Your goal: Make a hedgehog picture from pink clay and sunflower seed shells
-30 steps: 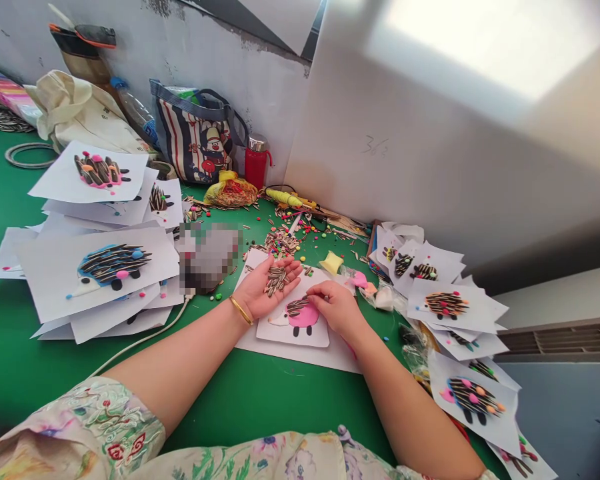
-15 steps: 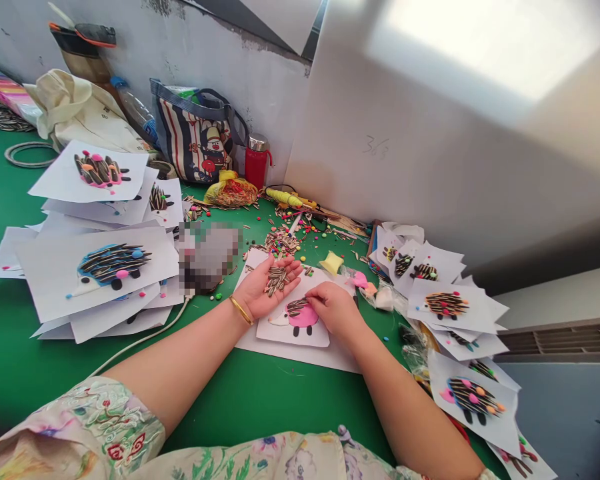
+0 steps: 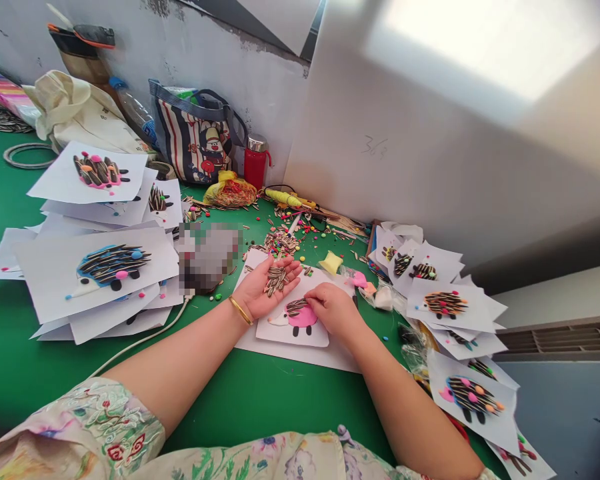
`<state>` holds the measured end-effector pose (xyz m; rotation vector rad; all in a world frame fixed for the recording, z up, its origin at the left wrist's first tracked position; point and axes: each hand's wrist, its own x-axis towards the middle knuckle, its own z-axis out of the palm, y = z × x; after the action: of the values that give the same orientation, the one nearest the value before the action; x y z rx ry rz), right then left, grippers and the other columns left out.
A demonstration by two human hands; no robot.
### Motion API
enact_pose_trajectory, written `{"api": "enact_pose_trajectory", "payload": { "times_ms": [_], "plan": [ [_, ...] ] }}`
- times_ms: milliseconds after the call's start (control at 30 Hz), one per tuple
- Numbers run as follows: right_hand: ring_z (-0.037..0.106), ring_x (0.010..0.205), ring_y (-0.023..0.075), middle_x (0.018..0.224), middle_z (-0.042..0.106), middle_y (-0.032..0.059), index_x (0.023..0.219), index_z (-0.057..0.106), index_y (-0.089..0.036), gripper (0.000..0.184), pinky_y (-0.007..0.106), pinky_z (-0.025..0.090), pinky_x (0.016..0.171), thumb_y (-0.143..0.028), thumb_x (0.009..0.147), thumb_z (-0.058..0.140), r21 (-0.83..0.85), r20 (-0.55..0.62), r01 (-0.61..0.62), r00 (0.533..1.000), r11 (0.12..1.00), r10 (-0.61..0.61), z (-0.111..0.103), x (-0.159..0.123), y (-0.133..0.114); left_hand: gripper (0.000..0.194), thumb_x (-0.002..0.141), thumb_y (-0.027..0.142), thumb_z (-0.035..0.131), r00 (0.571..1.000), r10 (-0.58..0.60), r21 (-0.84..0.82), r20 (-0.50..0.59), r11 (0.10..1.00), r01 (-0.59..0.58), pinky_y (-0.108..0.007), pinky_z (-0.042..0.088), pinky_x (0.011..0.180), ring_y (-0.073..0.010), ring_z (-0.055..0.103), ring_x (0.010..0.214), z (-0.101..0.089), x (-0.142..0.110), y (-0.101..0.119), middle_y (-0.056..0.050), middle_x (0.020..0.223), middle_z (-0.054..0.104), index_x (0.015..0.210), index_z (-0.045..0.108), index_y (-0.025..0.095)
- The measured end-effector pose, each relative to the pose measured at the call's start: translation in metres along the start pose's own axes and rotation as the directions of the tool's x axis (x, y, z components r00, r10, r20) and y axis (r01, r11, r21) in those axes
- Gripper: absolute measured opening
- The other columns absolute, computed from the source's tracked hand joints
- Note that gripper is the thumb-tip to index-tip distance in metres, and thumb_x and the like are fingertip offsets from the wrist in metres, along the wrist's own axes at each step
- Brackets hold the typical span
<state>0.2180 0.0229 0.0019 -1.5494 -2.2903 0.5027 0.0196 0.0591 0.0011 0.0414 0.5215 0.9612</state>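
My left hand (image 3: 260, 290) lies palm up with its fingers stretched out, holding a small heap of sunflower seeds (image 3: 277, 281) in the palm. Just right of it, my right hand (image 3: 337, 310) pinches thumb and fingers together at the top right of a hedgehog picture (image 3: 303, 321). The hedgehog has a pink clay body, a white snout and dark feet, and striped seeds cover part of its back. Whatever sits between my right fingertips is hidden. Under the picture's white card (image 3: 280, 335) is a larger white sheet (image 3: 253, 347).
Stacks of finished-looking hedgehog pictures stand at left (image 3: 55, 280) and right (image 3: 485, 317). Behind my hands are scattered seeds and clay beads (image 3: 280, 241), a yellow clay piece (image 3: 331, 262), and pink clay (image 3: 359, 280). A red flask (image 3: 255, 163) and striped bag (image 3: 190, 137) line the wall.
Almost nothing differs. Both hands keep their places, the right fingertips still at the hedgehog's back; the whole view has shifted very slightly.
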Motion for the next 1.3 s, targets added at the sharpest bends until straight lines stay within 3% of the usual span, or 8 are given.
{"api": "enact_pose_trajectory", "payload": {
  "times_ms": [333,433,633,733,900,1067,1167,1300],
  "plan": [
    [0.065,0.093,0.021,0.1,0.073,0.0047,0.102,0.073,-0.024,0.026,0.034,0.048,0.082,-0.026,0.093,0.049,0.021,-0.054,-0.067,0.996,0.998,0.068,-0.018,-0.004,-0.001,0.037,0.1,0.037,0.041,1.0,-0.003,0.003,-0.002,1.0,0.003,-0.04,0.053,0.096,-0.0236,0.066,0.109,-0.002,0.0,0.001,-0.015,0.112,0.069,0.104,0.066,0.01],
    [0.065,0.093,0.0211,0.101,0.073,0.0045,0.101,0.073,-0.024,0.027,0.032,0.047,0.08,-0.027,0.094,0.047,-0.087,-0.094,-0.14,0.987,0.986,0.132,-0.034,0.001,0.01,0.037,0.1,0.037,0.041,1.0,-0.005,0.004,-0.009,1.0,0.005,-0.039,0.054,0.094,-0.0234,0.067,0.107,0.0,0.0,0.001,-0.015,0.11,0.069,0.104,0.066,0.01],
    [0.065,0.098,0.0228,0.112,0.07,0.0081,0.114,0.068,-0.024,0.032,0.031,0.047,0.077,-0.027,0.093,0.044,-0.466,-0.231,-0.488,0.872,0.738,0.431,-0.074,0.044,0.065,0.038,0.1,0.037,0.04,1.0,-0.008,0.005,0.002,1.0,0.008,-0.037,0.055,0.092,-0.0232,0.067,0.107,0.0,0.0,0.001,-0.016,0.111,0.069,0.103,0.066,0.01],
    [0.066,0.098,0.0255,0.109,0.07,0.0134,0.115,0.068,-0.02,0.031,0.034,0.047,0.079,-0.024,0.089,0.051,-0.499,-0.212,-0.522,0.847,0.691,0.487,-0.077,0.068,0.087,0.038,0.1,0.037,0.039,1.0,-0.013,0.004,-0.001,1.0,0.013,-0.037,0.055,0.091,-0.0224,0.067,0.106,0.0,0.0,0.001,-0.016,0.112,0.069,0.103,0.065,0.01],
    [0.066,0.097,0.029,0.105,0.07,0.0175,0.114,0.068,-0.017,0.037,0.037,0.047,0.079,-0.009,0.081,0.053,-0.503,-0.185,-0.52,0.845,0.691,0.501,-0.07,0.087,0.095,0.039,0.1,0.038,0.038,1.0,-0.025,0.001,0.011,1.0,0.025,-0.036,0.055,0.091,-0.0215,0.067,0.105,0.001,-0.001,0.002,-0.015,0.11,0.07,0.103,0.066,0.011],
    [0.065,0.093,0.0228,0.109,0.069,0.0101,0.118,0.065,-0.021,0.037,0.032,0.047,0.077,-0.018,0.086,0.045,-0.411,-0.229,-0.482,0.876,0.774,0.424,-0.066,0.07,0.074,0.038,0.1,0.038,0.039,1.0,-0.027,0.003,-0.001,1.0,0.027,-0.036,0.054,0.092,-0.0216,0.067,0.106,0.001,-0.001,0.002,-0.015,0.112,0.069,0.102,0.066,0.011],
    [0.063,0.084,0.0192,0.104,0.069,0.0064,0.107,0.069,-0.022,0.034,0.03,0.048,0.074,-0.021,0.083,0.045,-0.113,-0.207,-0.287,0.943,0.951,0.26,-0.053,0.042,0.048,0.037,0.1,0.038,0.041,1.0,-0.018,0.004,-0.003,1.0,0.018,-0.037,0.054,0.092,-0.0224,0.067,0.107,0.002,-0.001,0.001,-0.016,0.111,0.069,0.102,0.066,0.011],
    [0.062,0.081,0.0181,0.091,0.07,0.0029,0.103,0.07,-0.024,0.031,0.03,0.047,0.074,-0.02,0.081,0.049,0.104,-0.093,-0.098,0.99,0.99,0.108,-0.031,-0.001,0.01,0.036,0.1,0.037,0.04,1.0,-0.008,0.004,0.007,1.0,0.008,-0.038,0.054,0.093,-0.0223,0.067,0.106,0.001,-0.001,0.001,-0.015,0.108,0.07,0.103,0.066,0.012]
  ]
}}
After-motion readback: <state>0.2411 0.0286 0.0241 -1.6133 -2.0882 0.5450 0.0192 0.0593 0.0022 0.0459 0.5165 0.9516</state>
